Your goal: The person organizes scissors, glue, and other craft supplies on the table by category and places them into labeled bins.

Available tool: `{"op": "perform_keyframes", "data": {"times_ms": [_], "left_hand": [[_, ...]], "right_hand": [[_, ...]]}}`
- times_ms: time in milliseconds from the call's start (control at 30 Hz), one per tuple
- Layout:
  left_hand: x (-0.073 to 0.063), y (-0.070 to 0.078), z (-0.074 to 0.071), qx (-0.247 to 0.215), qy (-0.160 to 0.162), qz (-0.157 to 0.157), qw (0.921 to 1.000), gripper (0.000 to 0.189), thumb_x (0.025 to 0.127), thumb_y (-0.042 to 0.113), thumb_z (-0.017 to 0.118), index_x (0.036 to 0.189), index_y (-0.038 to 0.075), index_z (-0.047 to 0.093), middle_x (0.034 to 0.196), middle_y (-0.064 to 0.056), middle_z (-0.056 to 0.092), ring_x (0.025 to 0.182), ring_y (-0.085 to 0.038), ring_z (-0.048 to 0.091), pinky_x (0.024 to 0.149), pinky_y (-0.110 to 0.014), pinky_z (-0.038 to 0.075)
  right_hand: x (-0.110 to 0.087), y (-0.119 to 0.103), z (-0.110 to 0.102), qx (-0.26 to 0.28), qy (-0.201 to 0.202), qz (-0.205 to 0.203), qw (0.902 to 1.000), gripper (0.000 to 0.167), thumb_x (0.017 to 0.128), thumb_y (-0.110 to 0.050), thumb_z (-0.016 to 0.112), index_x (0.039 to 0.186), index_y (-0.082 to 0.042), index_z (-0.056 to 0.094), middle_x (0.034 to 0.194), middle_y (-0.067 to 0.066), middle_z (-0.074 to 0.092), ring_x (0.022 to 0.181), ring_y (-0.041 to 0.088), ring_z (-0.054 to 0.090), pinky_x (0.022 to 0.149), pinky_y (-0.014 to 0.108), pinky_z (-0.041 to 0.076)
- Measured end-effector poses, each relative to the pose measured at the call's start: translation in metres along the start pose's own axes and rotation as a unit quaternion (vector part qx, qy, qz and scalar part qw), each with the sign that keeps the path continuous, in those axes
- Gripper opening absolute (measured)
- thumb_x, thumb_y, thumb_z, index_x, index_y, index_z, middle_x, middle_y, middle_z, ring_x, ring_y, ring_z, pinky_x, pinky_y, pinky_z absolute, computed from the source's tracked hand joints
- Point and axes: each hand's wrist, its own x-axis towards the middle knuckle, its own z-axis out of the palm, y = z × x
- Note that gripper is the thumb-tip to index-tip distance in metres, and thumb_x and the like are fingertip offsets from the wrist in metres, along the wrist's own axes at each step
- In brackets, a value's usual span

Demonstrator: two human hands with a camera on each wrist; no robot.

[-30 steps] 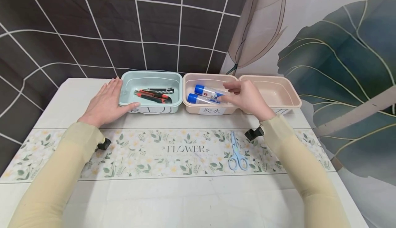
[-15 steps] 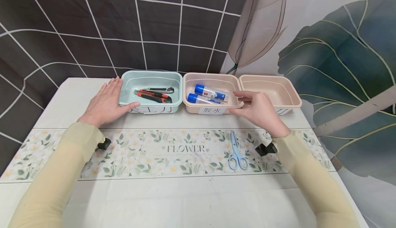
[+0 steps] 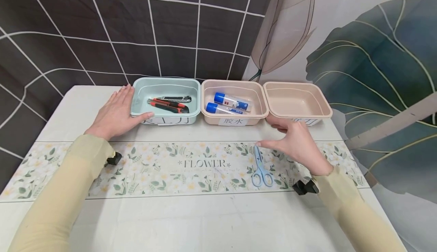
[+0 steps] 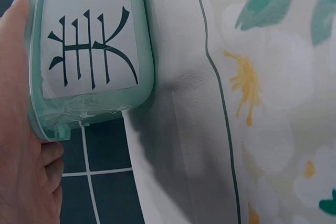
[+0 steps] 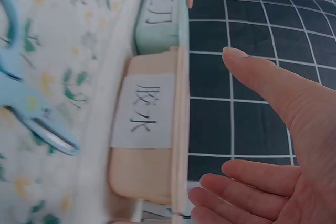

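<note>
My left hand (image 3: 114,115) rests against the left side of a light blue bin (image 3: 194,111), fingers straight, thumb on its front rim. In the bin lie several box cutters, red-and-black ones (image 3: 170,106) and a grey-and-black one (image 3: 175,99). My right hand (image 3: 298,142), holding nothing, hovers before the right-hand bin, its thumb spread from the fingers. Just below that thumb tip lie light blue scissors (image 3: 261,172) on the table. The middle pink bin (image 3: 263,109) holds two blue-capped glue sticks (image 3: 232,102). In the right wrist view the scissors (image 5: 31,98) lie apart from the hand.
A second pink bin (image 3: 327,111) stands at the right end of the row, nothing seen inside. Labels with characters mark the bin fronts, such as the middle label (image 5: 142,111). The table has a flowered strip (image 3: 205,183); a dark gridded cloth (image 3: 177,28) hangs behind.
My right hand has drawn away from the glue sticks in the middle bin, moving right and toward me, and its thumb has spread from the fingers. The left hand has stayed in place.
</note>
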Motion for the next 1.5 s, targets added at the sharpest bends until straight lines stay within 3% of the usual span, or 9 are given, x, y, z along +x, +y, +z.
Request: {"op": "perform_keyframes", "data": {"times_ms": [333, 533, 833, 1100, 1300, 1500], "left_hand": [[-0.001, 0.001, -0.002, -0.001, 0.002, 0.004, 1.0000, 0.113, 0.095, 0.073, 0.047, 0.158, -0.010, 0.004, 0.165, -0.029, 0.004, 0.153, -0.040, 0.001, 0.124, -0.047, -0.002], [0.000, 0.001, -0.001, -0.003, 0.002, 0.004, 1.0000, 0.113, 0.094, 0.073, 0.047, 0.159, -0.010, 0.004, 0.165, -0.029, 0.004, 0.153, -0.040, 0.002, 0.124, -0.047, -0.003], [0.000, 0.001, 0.000, -0.004, 0.005, 0.003, 1.0000, 0.113, 0.094, 0.072, 0.048, 0.159, -0.010, 0.004, 0.165, -0.029, 0.004, 0.153, -0.040, 0.001, 0.124, -0.047, -0.002], [0.000, 0.000, 0.000, -0.006, 0.010, 0.003, 0.9999, 0.113, 0.094, 0.072, 0.049, 0.159, -0.010, 0.005, 0.166, -0.029, 0.005, 0.153, -0.040, 0.003, 0.124, -0.046, -0.003], [-0.001, 0.000, 0.000, -0.005, 0.009, 0.003, 0.9999, 0.113, 0.094, 0.072, 0.049, 0.158, -0.010, 0.005, 0.165, -0.029, 0.004, 0.153, -0.040, 0.002, 0.124, -0.046, -0.003], [-0.001, 0.000, 0.000, -0.008, 0.011, 0.003, 0.9999, 0.113, 0.094, 0.072, 0.049, 0.159, -0.010, 0.005, 0.165, -0.029, 0.005, 0.153, -0.040, 0.002, 0.124, -0.046, -0.003]], "right_hand": [[-0.031, 0.011, 0.016, 0.011, -0.031, 0.055, 0.9979, 0.089, 0.068, -0.058, 0.091, 0.133, -0.002, 0.066, 0.128, 0.014, 0.068, 0.112, 0.040, 0.066, 0.096, 0.054, 0.054], [-0.047, 0.020, 0.034, 0.017, -0.036, 0.057, 0.9976, 0.087, 0.067, -0.053, 0.093, 0.129, 0.001, 0.067, 0.122, 0.014, 0.071, 0.106, 0.033, 0.069, 0.091, 0.052, 0.056], [-0.067, 0.023, 0.055, 0.052, -0.048, 0.107, 0.9918, 0.083, 0.065, -0.050, 0.095, 0.128, -0.002, 0.068, 0.113, 0.009, 0.074, 0.102, 0.025, 0.070, 0.090, 0.046, 0.057], [-0.075, 0.018, 0.068, 0.029, -0.025, 0.110, 0.9932, 0.078, 0.060, -0.050, 0.097, 0.118, -0.005, 0.072, 0.092, -0.002, 0.069, 0.083, 0.015, 0.062, 0.074, 0.034, 0.053], [-0.076, 0.016, 0.077, -0.013, -0.015, 0.095, 0.9953, 0.076, 0.058, -0.045, 0.099, 0.115, -0.004, 0.071, 0.091, 0.001, 0.060, 0.081, 0.017, 0.054, 0.071, 0.035, 0.048], [-0.075, 0.017, 0.073, -0.032, -0.022, 0.086, 0.9955, 0.071, 0.064, -0.034, 0.098, 0.119, 0.000, 0.068, 0.096, 0.002, 0.062, 0.085, 0.019, 0.056, 0.075, 0.039, 0.050]]}}
